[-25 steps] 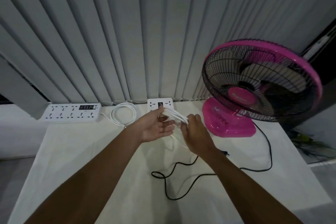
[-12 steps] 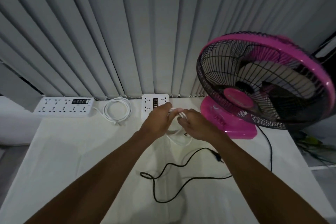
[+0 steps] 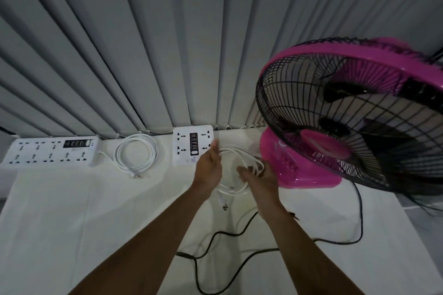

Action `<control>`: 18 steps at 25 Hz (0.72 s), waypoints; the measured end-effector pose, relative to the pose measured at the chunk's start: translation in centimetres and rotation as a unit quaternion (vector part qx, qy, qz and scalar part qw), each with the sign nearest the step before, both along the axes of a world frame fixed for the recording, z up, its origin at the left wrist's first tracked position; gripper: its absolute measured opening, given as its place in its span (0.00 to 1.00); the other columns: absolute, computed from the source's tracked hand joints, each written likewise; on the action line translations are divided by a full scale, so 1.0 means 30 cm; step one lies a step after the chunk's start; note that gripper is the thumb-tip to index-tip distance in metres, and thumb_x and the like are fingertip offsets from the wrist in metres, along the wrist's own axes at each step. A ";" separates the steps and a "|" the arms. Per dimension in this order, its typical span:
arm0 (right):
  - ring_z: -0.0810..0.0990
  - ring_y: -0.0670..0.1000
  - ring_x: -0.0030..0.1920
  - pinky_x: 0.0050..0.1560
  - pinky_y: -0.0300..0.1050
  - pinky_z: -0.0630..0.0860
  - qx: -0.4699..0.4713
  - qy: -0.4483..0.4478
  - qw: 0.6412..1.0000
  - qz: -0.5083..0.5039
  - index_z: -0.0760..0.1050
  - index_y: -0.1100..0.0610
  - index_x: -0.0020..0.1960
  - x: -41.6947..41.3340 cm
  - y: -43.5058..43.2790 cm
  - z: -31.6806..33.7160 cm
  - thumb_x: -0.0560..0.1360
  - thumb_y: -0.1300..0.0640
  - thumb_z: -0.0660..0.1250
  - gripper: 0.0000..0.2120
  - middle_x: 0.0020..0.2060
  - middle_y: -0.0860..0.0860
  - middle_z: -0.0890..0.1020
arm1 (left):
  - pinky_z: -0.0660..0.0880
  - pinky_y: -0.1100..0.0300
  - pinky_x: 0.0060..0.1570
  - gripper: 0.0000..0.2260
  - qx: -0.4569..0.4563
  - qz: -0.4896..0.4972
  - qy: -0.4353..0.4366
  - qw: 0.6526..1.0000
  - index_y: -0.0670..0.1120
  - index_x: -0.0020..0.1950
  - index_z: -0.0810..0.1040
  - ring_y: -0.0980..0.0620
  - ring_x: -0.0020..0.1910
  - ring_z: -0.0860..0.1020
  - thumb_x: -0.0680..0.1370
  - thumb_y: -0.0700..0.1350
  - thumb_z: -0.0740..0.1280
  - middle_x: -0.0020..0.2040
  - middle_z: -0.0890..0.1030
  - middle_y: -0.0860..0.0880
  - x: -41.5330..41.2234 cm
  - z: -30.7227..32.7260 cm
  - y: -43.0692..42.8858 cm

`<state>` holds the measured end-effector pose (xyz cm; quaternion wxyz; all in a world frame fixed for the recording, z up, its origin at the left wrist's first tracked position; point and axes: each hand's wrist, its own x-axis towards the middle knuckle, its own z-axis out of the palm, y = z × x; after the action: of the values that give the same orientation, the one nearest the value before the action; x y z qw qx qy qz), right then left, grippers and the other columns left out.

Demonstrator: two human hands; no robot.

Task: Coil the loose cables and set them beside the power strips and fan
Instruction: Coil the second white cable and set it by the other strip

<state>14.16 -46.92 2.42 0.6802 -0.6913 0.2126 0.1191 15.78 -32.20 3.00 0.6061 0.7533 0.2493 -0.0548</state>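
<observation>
A white cable coil (image 3: 236,154) hangs between my two hands, just right of the square white power strip (image 3: 185,146). My left hand (image 3: 209,167) holds the coil's left side with fingers extended. My right hand (image 3: 259,176) grips the bundled loops on the right, close to the pink fan's base (image 3: 304,172). The coil's plug end (image 3: 224,206) dangles to the table. A second white cable (image 3: 136,154) lies coiled beside the long power strip (image 3: 51,152). The fan's loose black cord (image 3: 227,235) snakes over the table under my forearms.
The pink fan head (image 3: 354,112) with black grille overhangs the right side of the white table (image 3: 60,223). Grey vertical blinds (image 3: 143,43) close off the back. The black cord's plug (image 3: 293,215) lies by my right wrist.
My hands have spread apart, opening the white cable into a wider loop, and shifted slightly right toward the fan base. The camera has moved closer and tilted.
</observation>
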 end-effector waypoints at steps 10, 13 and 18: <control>0.85 0.60 0.53 0.56 0.62 0.82 0.033 0.105 0.994 -0.021 0.76 0.47 0.50 0.140 0.019 -0.148 0.82 0.59 0.65 0.07 0.48 0.55 0.86 | 0.73 0.62 0.28 0.20 -0.341 0.215 0.135 0.905 0.45 0.42 0.76 0.54 0.23 0.76 0.82 0.57 0.54 0.22 0.76 0.51 0.147 -0.154 -0.071; 0.85 0.60 0.52 0.57 0.62 0.82 -0.027 0.093 0.995 -0.008 0.71 0.47 0.49 0.197 0.020 -0.171 0.82 0.61 0.60 0.10 0.48 0.57 0.85 | 0.79 0.55 0.46 0.20 -0.278 0.198 0.136 0.930 0.43 0.50 0.78 0.48 0.41 0.80 0.82 0.53 0.52 0.35 0.81 0.45 0.181 -0.203 -0.084; 0.85 0.56 0.48 0.55 0.64 0.83 -0.049 0.115 0.992 0.013 0.64 0.51 0.71 0.291 0.033 -0.213 0.81 0.63 0.58 0.20 0.53 0.59 0.82 | 0.78 0.41 0.58 0.23 -0.217 0.197 0.113 0.949 0.41 0.59 0.77 0.43 0.47 0.82 0.84 0.56 0.50 0.47 0.83 0.41 0.238 -0.225 -0.096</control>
<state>22.87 -45.92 -3.99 0.6148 -0.7084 0.2857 0.1961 22.91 -35.07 -3.74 0.7215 0.5284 0.4417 -0.0720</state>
